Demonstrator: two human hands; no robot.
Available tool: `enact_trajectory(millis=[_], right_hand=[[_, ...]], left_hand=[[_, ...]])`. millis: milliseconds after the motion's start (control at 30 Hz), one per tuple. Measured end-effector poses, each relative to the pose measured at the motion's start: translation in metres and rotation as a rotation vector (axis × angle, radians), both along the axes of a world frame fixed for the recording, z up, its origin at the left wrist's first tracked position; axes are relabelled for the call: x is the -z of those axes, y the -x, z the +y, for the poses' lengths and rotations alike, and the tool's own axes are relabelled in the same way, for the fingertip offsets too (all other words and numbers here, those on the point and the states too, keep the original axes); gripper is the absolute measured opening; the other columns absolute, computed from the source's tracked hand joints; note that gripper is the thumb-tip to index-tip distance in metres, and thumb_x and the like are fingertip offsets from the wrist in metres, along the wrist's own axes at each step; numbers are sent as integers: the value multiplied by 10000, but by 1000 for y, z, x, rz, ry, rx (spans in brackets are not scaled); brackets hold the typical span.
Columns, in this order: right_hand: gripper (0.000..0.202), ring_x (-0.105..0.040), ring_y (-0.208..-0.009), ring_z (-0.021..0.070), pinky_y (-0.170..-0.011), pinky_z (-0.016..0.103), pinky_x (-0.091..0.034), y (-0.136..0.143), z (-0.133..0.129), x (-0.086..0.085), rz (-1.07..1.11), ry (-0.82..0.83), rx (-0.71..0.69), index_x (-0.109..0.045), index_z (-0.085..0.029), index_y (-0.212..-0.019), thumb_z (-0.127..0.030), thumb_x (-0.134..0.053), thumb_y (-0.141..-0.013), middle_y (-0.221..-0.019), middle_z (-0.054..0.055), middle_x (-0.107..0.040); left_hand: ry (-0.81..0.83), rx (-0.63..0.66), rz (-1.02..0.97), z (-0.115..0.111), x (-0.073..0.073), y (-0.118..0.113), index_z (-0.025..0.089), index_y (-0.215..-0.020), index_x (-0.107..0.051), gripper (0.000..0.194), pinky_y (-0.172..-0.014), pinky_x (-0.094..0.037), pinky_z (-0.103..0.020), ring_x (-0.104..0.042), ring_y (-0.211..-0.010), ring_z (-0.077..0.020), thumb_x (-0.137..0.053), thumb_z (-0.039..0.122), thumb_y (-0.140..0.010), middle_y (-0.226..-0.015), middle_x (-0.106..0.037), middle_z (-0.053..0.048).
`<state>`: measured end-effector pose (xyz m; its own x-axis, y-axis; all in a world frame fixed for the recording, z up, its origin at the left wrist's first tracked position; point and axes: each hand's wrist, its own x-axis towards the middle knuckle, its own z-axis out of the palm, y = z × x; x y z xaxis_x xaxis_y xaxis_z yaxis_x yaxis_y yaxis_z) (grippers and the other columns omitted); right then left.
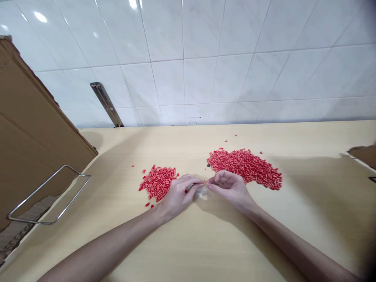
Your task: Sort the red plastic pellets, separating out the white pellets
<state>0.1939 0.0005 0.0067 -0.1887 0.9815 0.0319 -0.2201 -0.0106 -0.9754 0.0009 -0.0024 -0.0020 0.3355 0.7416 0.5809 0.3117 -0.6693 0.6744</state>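
A tiny red piece (205, 182) was pinched narrowly between left hand (179, 192) and right hand (231, 188); if fingertip grip slackened, loss into the red pile (157, 182) beside the left was judged possible

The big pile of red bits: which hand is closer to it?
Right. The right hand is just at the near edge of the big red pile; the left hand is farther off to the left, beside the smaller red pile.

Pale table (179, 250) under red pieces (245, 166)
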Motion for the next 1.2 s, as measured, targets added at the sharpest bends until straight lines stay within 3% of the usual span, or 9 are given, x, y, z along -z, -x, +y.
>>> enact_trajectory(millis=[467,1200], right_hand=[[366,-681,-698,158,-700,289,-556,1,-1,-1,-31,-14,29,-543,-198,-640,-326,-881,-584,-736,30,-724],[376,-685,-709,163,-708,301,-556,2,-2,2,1,-18,13,-504,-205,-623,-298,-868,-613,-750,33,-733]], left_hand=[[2,-28,15,-1,-2,-1,180,-958,-720,149,-757,-574,-263,-704,-802,-147,-587,146,-899,-886,-759,-52],[-24,21,47,-1,2,1,175,-1008,-708,185,-803,-586,-314,-709,-872,-169,-574,117,-894,-959,-761,-77]])
